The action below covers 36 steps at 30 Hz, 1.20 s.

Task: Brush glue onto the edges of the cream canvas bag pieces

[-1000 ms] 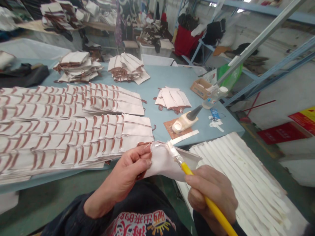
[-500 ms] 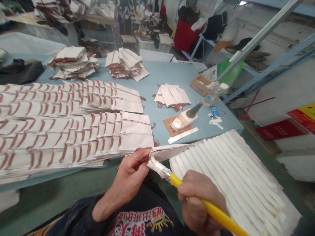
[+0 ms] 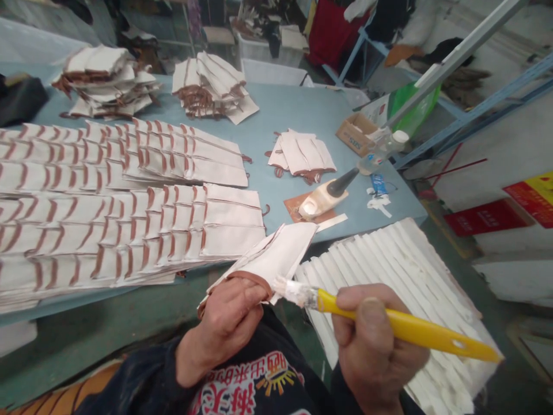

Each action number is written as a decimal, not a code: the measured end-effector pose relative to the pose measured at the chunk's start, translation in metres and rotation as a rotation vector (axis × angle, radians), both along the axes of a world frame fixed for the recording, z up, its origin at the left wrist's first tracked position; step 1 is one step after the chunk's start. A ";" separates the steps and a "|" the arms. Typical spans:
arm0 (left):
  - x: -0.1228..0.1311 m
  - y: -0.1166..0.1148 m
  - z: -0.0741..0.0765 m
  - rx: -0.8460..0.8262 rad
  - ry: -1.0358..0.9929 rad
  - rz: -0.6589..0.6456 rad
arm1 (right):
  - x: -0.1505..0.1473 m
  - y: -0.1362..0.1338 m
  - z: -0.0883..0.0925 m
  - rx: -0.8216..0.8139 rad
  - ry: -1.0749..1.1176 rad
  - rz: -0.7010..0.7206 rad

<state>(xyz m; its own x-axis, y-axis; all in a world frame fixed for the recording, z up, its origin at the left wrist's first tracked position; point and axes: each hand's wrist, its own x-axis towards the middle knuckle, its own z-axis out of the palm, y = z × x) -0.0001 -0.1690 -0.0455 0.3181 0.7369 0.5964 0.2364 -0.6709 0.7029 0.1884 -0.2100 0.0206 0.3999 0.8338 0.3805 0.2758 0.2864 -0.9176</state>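
My left hand (image 3: 231,320) is closed around the brown-trimmed end of a cream fabric piece (image 3: 276,251), which tilts up over the table's front edge. In my right hand (image 3: 378,340) is a paintbrush (image 3: 401,325) with a yellow handle. Its whitish, caked bristles are at the right end of the brown trim; whether they touch it I cannot tell. Overlapping rows of similar cream pieces with brown edging (image 3: 168,225) cover the table's left side. On my right lies a board of white strips (image 3: 397,282) side by side.
A cream bottle with a dark nozzle (image 3: 324,196) lies on a brown patch. Beyond it are a small stack of pieces (image 3: 302,153), a cardboard box (image 3: 356,132) and a clear bottle (image 3: 386,147). Two taller stacks (image 3: 211,86) (image 3: 106,80) stand at the back of the blue table (image 3: 298,104).
The fabric piece has turned so its broad face now shows, with its far end raised. My right hand has shifted right, and the brush now lies flatter. The view has tilted slightly downward.
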 end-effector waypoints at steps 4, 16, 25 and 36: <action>0.000 -0.001 -0.006 -0.007 0.031 0.009 | -0.004 -0.002 -0.002 -0.036 0.048 0.101; 0.001 0.005 -0.009 0.005 0.016 0.001 | -0.001 0.006 -0.003 -0.045 0.022 0.046; 0.003 0.007 -0.009 0.056 0.035 -0.021 | -0.008 -0.002 -0.005 -0.084 0.089 0.097; 0.000 -0.003 0.005 -0.131 -0.099 -0.160 | 0.050 0.048 -0.056 0.122 -0.480 0.011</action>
